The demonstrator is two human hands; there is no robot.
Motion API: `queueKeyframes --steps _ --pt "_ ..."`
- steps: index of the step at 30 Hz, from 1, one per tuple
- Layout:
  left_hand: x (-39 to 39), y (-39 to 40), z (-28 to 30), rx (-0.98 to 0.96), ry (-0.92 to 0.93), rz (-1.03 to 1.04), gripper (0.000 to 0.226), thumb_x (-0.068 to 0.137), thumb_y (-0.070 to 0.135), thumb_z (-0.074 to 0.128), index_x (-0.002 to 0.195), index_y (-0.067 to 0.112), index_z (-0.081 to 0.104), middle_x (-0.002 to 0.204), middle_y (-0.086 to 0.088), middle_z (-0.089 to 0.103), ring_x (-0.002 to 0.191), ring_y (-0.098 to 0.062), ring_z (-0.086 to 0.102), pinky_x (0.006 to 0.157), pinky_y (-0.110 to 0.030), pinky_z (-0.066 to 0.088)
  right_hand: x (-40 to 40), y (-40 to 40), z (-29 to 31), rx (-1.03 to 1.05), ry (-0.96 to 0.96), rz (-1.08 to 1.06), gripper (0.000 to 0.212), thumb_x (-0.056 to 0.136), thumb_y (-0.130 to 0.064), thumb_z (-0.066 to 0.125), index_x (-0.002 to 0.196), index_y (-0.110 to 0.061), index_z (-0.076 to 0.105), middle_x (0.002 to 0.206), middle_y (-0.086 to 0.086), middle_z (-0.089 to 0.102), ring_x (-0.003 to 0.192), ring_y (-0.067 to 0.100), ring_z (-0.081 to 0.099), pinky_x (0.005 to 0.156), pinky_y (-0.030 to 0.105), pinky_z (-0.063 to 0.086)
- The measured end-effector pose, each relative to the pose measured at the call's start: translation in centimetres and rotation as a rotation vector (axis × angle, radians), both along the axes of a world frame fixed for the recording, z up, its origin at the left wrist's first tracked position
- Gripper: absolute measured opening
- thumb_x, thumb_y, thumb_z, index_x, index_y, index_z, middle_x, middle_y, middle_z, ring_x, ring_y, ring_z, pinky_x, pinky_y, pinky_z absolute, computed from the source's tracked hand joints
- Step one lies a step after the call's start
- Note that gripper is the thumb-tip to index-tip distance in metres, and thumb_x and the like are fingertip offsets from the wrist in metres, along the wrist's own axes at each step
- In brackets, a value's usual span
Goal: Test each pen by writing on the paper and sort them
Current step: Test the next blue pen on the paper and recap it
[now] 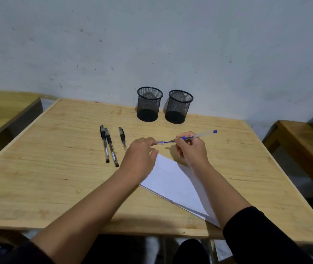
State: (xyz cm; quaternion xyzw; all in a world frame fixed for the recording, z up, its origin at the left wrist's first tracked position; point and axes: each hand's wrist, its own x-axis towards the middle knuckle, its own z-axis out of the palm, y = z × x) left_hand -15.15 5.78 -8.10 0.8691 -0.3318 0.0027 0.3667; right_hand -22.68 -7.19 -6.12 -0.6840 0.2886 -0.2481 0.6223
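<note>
Gripping the blue pen in my right hand and pinching its cap with my left hand, I work over white paper on a wooden table below a scuffed wall, black pens left, mesh cups beyond.

Head view looks steeply down over table.

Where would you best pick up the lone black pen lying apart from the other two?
Take the lone black pen around the bare stretch of barrel above the left hand, coming from above with fingers on its left and right sides. It lies flat on the table, pointing away from the person, with clear wood either side.
</note>
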Motion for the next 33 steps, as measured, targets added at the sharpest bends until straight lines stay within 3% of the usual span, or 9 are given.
queueKeyframes --steps 5,10,25,29,33 --pt "2.5 -3.3 -0.3 0.136 0.007 -0.018 0.033 0.089 0.02 0.057 0.122 0.021 0.056 0.115 -0.004 0.059 0.104 -0.02 0.052 0.084 -0.029 0.043 -0.3 -1.1 1.0 0.149 0.028 -0.06 0.015 0.09 -0.015 0.051 0.08 -0.011 0.061 0.059 0.002 0.055 0.041 0.008 0.046 0.037 0.015 0.034" --pt "3.5 -4.5 -0.8 0.201 0.019 -0.021 0.017 0.09 0.018 0.056 0.105 0.016 0.065 0.104 -0.007 0.062 0.093 -0.021 0.054 0.076 -0.031 0.047 -0.8 -2.0 0.7 0.206 0.04 -0.086 0.015 0.093 -0.013 0.046 0.082 -0.011 0.055 0.063 0.005 0.058 0.039 0.008 0.047 0.035 0.015 0.034" --pt "1.2 -3.8 2.2 -0.134 0.109 -0.05 0.015 0.09 0.013 0.057 0.097 0.014 0.07 0.095 -0.004 0.067 0.076 -0.011 0.055 0.061 -0.014 0.039 -0.2 -1.7 1.4 0.186 -0.039 -0.017 0.009 0.09 -0.011 0.053 0.081 -0.009 0.056 0.062 0.004 0.06 0.04 0.007 0.047 0.035 0.015 0.033" --pt "0.5 -3.5 2.8 -0.174 0.118 -0.081 0.015 0.09 0.011 0.056 0.095 0.014 0.07 0.094 -0.005 0.067 0.082 -0.015 0.056 0.071 -0.023 0.042 -0.5 -1.5 1.7 0.155 -0.072 0.042 0.013 0.089 -0.01 0.056 0.075 -0.01 0.058 0.062 0.003 0.06 0.044 0.009 0.047 0.037 0.017 0.032" --pt "0.0 -3.0 3.0 -0.233 0.116 -0.079 0.018 0.09 0.004 0.052 0.089 0.013 0.068 0.084 -0.007 0.065 0.076 -0.016 0.055 0.06 -0.015 0.038 -0.9 -1.0 2.3 0.13 -0.133 0.101 0.019 0.09 -0.008 0.055 0.072 -0.012 0.055 0.057 0.002 0.055 0.042 0.007 0.044 0.037 0.016 0.031"
